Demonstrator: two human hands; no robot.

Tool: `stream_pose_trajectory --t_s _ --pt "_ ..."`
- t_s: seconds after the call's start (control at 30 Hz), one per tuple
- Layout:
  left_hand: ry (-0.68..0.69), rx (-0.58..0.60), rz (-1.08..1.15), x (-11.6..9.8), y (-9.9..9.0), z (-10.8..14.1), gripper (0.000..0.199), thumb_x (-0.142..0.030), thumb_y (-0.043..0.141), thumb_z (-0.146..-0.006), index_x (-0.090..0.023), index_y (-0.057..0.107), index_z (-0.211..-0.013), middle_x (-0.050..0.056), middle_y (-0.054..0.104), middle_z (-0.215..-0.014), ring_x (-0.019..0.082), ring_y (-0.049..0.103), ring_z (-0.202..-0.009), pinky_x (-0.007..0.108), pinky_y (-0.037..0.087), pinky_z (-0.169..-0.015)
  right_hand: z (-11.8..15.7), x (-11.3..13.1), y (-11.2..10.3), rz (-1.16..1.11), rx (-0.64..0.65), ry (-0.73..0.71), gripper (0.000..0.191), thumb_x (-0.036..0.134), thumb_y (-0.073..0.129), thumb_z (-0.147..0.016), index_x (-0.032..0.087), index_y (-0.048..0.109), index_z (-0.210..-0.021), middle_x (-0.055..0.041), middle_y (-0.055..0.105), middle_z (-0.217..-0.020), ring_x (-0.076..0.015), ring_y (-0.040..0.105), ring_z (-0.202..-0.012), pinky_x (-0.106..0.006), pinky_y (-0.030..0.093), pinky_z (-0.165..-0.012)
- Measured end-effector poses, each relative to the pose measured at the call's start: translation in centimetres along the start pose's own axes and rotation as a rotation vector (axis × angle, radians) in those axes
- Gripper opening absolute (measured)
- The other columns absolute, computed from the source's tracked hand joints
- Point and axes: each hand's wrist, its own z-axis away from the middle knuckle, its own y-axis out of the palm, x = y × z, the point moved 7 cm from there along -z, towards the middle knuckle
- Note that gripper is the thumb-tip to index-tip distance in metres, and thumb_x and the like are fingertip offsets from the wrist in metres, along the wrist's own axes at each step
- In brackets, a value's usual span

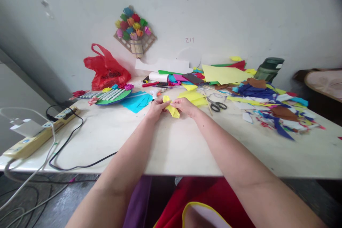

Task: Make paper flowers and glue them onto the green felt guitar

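Note:
A small folded piece of yellow paper (174, 112) is pinched between both hands above the middle of the table. My left hand (158, 108) grips its left side, and my right hand (185, 106) has its fingers closed on the upper right part. Just behind the hands lie a white glue gun (154, 93), partly hidden, and a flat yellow sheet (196, 97). Black-handled scissors (217, 105) rest to the right of my right hand, beside a thin wooden stick (208, 104).
Left: power strip (40, 135) with cables, green round craft piece (113, 98), blue paper (136, 102), red bag (107, 71). Right: heap of paper scraps (283, 114), dark green bottle (269, 69). Paper flowers (133, 25) hang on the wall.

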Motion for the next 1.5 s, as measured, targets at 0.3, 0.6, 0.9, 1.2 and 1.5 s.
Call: stream_pose_trajectory --t_s 0.3,0.6,0.9,1.2,1.5 --pt "-0.005 0.010 0.066 0.5 -0.3 -0.2 0.027 -0.033 0.077 -0.059 -0.014 0.061 -0.069 -0.003 0.056 -0.059 0.007 0.049 -0.050 0.019 0.038 -0.047 0.2 0.2 0.4 -0.016 0.040 -0.019 0.018 0.031 0.060 -0.070 0.015 0.058 -0.061 0.0034 0.055 -0.049 -0.0091 0.047 -0.046 -0.021 0.035 -0.048" --pt "-0.005 -0.024 0.078 0.3 -0.4 -0.2 0.029 -0.037 0.076 -0.059 -0.014 0.059 -0.065 -0.004 0.050 -0.053 0.005 0.044 -0.045 0.019 0.037 -0.046 0.4 0.8 0.2 0.076 -0.005 -0.032 0.018 0.028 0.061 -0.070 0.014 0.058 -0.058 0.0041 0.055 -0.050 -0.0085 0.048 -0.049 -0.020 0.036 -0.049" --pt "0.070 -0.110 0.043 -0.7 -0.9 0.1 0.035 -0.043 0.076 -0.058 -0.015 0.058 -0.068 -0.004 0.048 -0.053 0.006 0.042 -0.046 0.020 0.040 -0.047 0.8 0.4 0.7 -0.064 -0.009 0.103 0.013 0.020 0.063 -0.074 0.015 0.059 -0.063 0.0019 0.061 -0.051 -0.0139 0.059 -0.051 -0.025 0.048 -0.053" --pt "0.088 -0.222 0.066 -0.3 -1.8 -0.2 0.039 -0.045 0.078 -0.055 -0.014 0.056 -0.068 -0.003 0.052 -0.057 0.006 0.046 -0.049 0.019 0.035 -0.045 1.2 0.7 1.0 -0.126 -0.003 0.147 0.014 0.019 0.067 -0.074 0.014 0.059 -0.063 0.0007 0.063 -0.050 -0.0141 0.062 -0.050 -0.024 0.053 -0.051" --pt "0.050 -0.287 0.087 -0.3 -2.7 -0.1 0.042 -0.051 0.075 -0.057 -0.015 0.061 -0.075 0.000 0.061 -0.065 0.009 0.054 -0.054 0.022 0.043 -0.051 0.6 0.5 -0.7 -0.080 -0.079 0.127 0.017 0.026 0.070 -0.074 0.014 0.060 -0.067 -0.0012 0.064 -0.050 -0.0130 0.060 -0.042 -0.020 0.046 -0.042"
